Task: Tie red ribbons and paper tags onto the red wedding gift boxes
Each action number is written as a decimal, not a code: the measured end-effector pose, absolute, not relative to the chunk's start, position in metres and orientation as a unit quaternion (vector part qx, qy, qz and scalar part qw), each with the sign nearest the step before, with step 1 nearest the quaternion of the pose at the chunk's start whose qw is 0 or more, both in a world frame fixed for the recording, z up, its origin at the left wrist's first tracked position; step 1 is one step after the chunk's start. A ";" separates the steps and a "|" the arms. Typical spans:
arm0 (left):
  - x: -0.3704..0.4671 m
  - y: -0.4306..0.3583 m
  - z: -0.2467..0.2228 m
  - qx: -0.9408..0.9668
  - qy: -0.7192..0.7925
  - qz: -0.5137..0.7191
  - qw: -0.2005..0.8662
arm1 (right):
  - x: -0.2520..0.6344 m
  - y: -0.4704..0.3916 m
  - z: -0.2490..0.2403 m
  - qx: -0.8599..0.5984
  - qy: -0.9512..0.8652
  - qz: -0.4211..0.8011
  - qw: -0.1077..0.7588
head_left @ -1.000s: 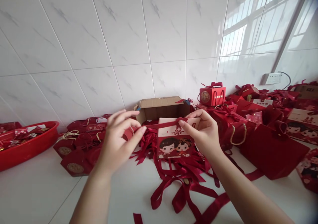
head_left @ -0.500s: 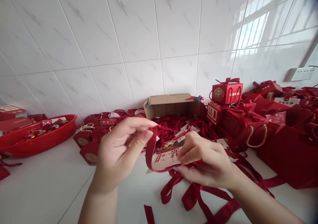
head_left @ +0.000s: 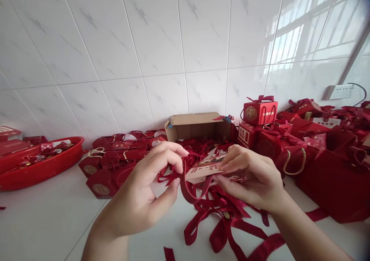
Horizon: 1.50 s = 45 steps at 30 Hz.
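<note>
Cream-and-red printed cardboard box point(head_left: 204, 171) is pinched by the right hand point(head_left: 254, 176) above glossy red ribbons point(head_left: 218, 238); left hand point(head_left: 144, 197) grip on the curved dark-red strap point(head_left: 189, 195) can't be told, might get twisted if held loosely.

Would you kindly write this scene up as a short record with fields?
Left hand: at the red ribbon loop; firm grip unclear
Right hand: holds the printed packaging
Below: loose ribbons on the white surface
Behind: open cardboard box
Left side: red basin holding small packets
Right side: red gift box stacked on others
Backdrop: white tiled wall
</note>
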State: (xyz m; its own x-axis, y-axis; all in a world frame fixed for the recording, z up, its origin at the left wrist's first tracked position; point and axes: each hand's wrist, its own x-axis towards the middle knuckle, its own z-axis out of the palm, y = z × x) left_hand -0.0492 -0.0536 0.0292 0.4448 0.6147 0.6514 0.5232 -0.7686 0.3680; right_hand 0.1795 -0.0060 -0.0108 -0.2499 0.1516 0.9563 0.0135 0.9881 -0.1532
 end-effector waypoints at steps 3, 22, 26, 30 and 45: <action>-0.046 -0.052 0.030 0.848 0.316 0.425 0.025 | 0.181 -0.005 -0.011 -0.068 -0.794 0.053 0.601; -0.022 -0.042 0.015 0.848 0.235 0.473 -0.056 | 0.185 -0.007 -0.008 -0.074 -0.806 0.008 0.587; -0.012 -0.038 0.011 0.834 0.234 0.499 0.008 | 0.187 -0.006 -0.007 -0.068 -0.806 -0.008 0.588; -0.009 -0.038 0.008 0.785 0.318 0.530 0.040 | 0.187 -0.006 -0.006 -0.074 -0.803 -0.021 0.591; -0.003 -0.045 0.010 0.783 0.324 0.506 0.157 | 0.184 -0.005 -0.008 -0.072 -0.787 0.012 0.612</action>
